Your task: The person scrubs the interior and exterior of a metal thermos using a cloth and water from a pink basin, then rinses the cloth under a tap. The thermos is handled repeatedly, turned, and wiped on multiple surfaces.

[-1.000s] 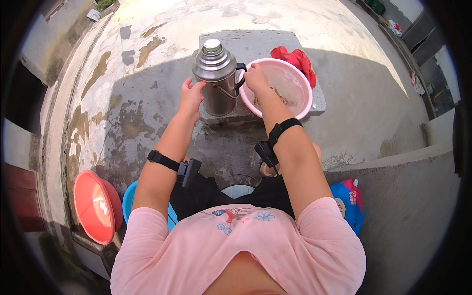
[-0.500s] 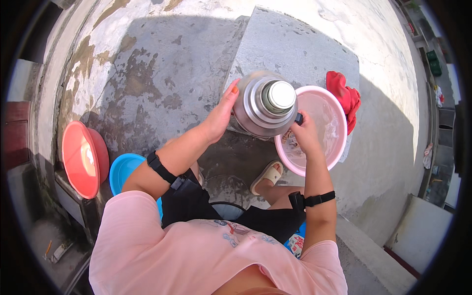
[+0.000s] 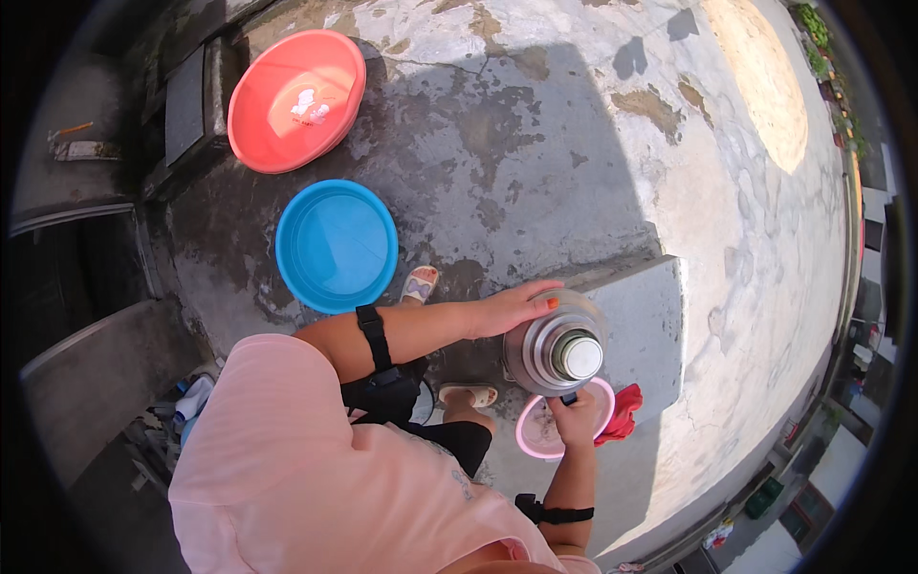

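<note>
A large stainless steel vacuum flask [image 3: 540,349] with a silver cap is held up between my two hands, its top toward me. My left hand [image 3: 513,308] lies against its far-left side, fingers stretched along the metal. My right hand [image 3: 576,419] is closed round the flask's dark handle, which my fingers partly hide. Below the flask and right hand sits a pink basin [image 3: 527,439], partly covered by them. A red cloth [image 3: 623,411] lies beside that basin on a raised grey slab [image 3: 643,330].
A blue basin [image 3: 288,251] stands on the concrete floor at the left. Farther off, a coral-red basin [image 3: 251,143] rests tilted near a low ledge [image 3: 185,107]. My sandalled feet are below my arms. A wall [image 3: 105,383] runs along the left.
The view has swung to the left, so the blue and coral basins show in full. The flask stays between both hands, now over the near-left part of the slab and pink basin.
</note>
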The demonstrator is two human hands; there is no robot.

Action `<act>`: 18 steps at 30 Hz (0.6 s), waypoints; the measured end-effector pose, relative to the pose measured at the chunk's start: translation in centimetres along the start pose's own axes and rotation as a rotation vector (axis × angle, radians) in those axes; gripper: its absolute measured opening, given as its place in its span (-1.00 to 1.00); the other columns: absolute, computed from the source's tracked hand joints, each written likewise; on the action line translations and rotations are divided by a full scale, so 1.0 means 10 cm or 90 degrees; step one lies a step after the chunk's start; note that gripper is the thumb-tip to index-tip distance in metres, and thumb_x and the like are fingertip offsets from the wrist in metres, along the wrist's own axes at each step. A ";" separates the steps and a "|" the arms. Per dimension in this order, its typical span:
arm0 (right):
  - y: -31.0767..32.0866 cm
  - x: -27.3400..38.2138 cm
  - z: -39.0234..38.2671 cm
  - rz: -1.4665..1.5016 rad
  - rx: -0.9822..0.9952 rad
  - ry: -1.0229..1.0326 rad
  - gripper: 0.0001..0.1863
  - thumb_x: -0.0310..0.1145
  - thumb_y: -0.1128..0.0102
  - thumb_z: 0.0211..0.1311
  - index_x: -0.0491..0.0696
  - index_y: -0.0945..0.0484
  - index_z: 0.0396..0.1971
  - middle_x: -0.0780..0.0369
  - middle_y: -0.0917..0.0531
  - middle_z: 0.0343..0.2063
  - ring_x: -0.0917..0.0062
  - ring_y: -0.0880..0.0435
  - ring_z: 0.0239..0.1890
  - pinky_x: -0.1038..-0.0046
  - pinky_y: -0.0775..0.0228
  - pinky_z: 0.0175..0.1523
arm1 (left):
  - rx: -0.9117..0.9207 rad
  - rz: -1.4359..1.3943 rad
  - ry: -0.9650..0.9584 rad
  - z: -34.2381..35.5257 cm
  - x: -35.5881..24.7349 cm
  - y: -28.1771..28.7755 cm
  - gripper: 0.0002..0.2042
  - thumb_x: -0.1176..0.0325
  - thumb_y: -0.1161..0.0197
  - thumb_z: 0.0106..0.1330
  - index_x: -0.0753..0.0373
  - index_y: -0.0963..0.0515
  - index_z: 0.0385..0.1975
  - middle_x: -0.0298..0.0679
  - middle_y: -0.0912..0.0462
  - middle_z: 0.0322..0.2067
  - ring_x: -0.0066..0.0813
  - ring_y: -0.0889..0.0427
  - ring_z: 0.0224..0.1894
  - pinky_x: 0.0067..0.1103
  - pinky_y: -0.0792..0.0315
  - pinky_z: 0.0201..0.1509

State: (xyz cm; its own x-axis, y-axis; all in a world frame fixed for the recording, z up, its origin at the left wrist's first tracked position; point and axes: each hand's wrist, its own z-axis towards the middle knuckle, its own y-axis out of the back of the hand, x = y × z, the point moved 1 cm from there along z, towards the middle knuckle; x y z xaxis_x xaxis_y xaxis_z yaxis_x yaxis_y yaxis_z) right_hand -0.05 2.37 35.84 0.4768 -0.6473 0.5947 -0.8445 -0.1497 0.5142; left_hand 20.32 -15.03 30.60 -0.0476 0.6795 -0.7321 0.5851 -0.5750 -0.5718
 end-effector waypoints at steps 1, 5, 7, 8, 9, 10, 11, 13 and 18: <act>0.01 0.27 0.03 -0.056 0.055 0.004 -0.73 -0.34 -0.40 0.01 -0.14 -0.68 -0.28 0.26 -0.71 -0.45 0.63 -0.61 -0.34 0.47 -0.45 -0.18 | -0.021 0.002 -0.014 -0.14 -0.17 0.08 -0.43 0.03 0.05 0.51 0.13 -0.11 0.41 -0.16 -0.28 0.30 -0.41 -0.26 0.31 -0.51 -0.16 0.37; -0.04 1.10 0.22 -0.035 0.226 0.024 -0.74 -0.45 -0.34 0.02 -0.26 -0.65 -0.28 0.24 -0.70 -0.40 0.58 -0.63 -0.35 0.48 -0.51 -0.16 | -0.160 0.046 -0.085 -0.71 -0.61 0.38 -0.37 -0.05 -0.07 0.43 0.17 -0.18 0.38 -0.09 -0.33 0.27 -0.32 -0.30 0.30 -0.48 -0.21 0.34; -0.15 1.36 0.37 0.012 0.276 -0.015 -0.72 -0.47 -0.34 0.02 -0.30 -0.64 -0.25 0.20 -0.69 -0.36 0.54 -0.65 -0.32 0.45 -0.56 -0.11 | -0.227 0.053 -0.129 -0.97 -0.76 0.52 -0.31 -0.08 -0.14 0.37 0.25 -0.21 0.35 -0.04 -0.32 0.28 -0.28 -0.30 0.32 -0.47 -0.21 0.36; -0.20 1.47 0.43 -0.006 0.282 0.012 -0.74 -0.50 -0.31 0.03 -0.31 -0.62 -0.26 0.17 -0.68 -0.33 0.50 -0.66 -0.30 0.39 -0.60 -0.07 | -0.263 0.053 -0.134 -1.10 -0.81 0.56 -0.28 -0.10 -0.18 0.33 0.28 -0.22 0.34 -0.02 -0.32 0.29 -0.26 -0.31 0.32 -0.46 -0.21 0.36; -0.23 1.57 0.47 0.033 0.308 0.024 -0.75 -0.51 -0.30 0.04 -0.31 -0.62 -0.26 0.17 -0.68 -0.33 0.51 -0.65 -0.31 0.39 -0.60 -0.07 | -0.290 0.044 -0.172 -1.23 -0.85 0.58 -0.28 -0.10 -0.18 0.33 0.28 -0.22 0.34 -0.02 -0.32 0.29 -0.26 -0.30 0.33 -0.46 -0.21 0.36; -0.29 1.68 0.54 0.038 0.322 0.034 -0.76 -0.51 -0.30 0.04 -0.31 -0.62 -0.27 0.18 -0.67 -0.34 0.51 -0.65 -0.32 0.38 -0.60 -0.07 | -0.320 0.035 -0.187 -1.36 -0.89 0.61 -0.27 -0.11 -0.17 0.33 0.28 -0.22 0.34 -0.02 -0.32 0.29 -0.26 -0.30 0.33 -0.46 -0.21 0.36; -0.33 1.78 0.58 0.005 0.304 0.019 -0.77 -0.52 -0.29 0.04 -0.30 -0.62 -0.27 0.18 -0.67 -0.34 0.52 -0.64 -0.33 0.38 -0.60 -0.07 | -0.353 0.030 -0.203 -1.51 -0.92 0.62 -0.27 -0.12 -0.17 0.33 0.28 -0.22 0.34 -0.02 -0.31 0.29 -0.26 -0.30 0.33 -0.46 -0.21 0.36; -0.42 2.04 0.66 0.056 0.334 0.095 -0.86 -0.39 -0.32 -0.07 -0.16 -0.66 -0.56 0.34 -0.59 -0.64 0.68 -0.50 -0.54 0.56 -0.30 -0.38 | -0.401 -0.012 -0.237 -1.78 -0.97 0.63 -0.32 -0.08 -0.11 0.40 0.20 -0.17 0.38 -0.04 -0.27 0.32 -0.27 -0.26 0.35 -0.46 -0.18 0.37; -0.64 2.73 0.77 -0.008 0.483 0.217 -0.91 -0.44 -0.26 -0.04 -0.14 -0.63 -0.62 0.38 -0.57 -0.67 0.73 -0.47 -0.59 0.62 -0.25 -0.45 | -0.537 -0.129 -0.404 -2.42 -0.93 0.46 -0.32 -0.11 -0.02 0.43 0.22 -0.15 0.39 -0.13 -0.26 0.35 -0.34 -0.22 0.38 -0.48 -0.13 0.40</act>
State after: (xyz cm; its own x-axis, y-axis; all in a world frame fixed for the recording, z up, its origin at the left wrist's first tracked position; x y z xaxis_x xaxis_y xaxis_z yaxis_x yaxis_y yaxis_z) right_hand 16.50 -20.10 44.05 0.4323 -0.3982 0.8091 -0.7153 -0.6978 0.0387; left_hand 43.04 -12.96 43.72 -0.4763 0.2258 -0.8498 0.8773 0.1873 -0.4419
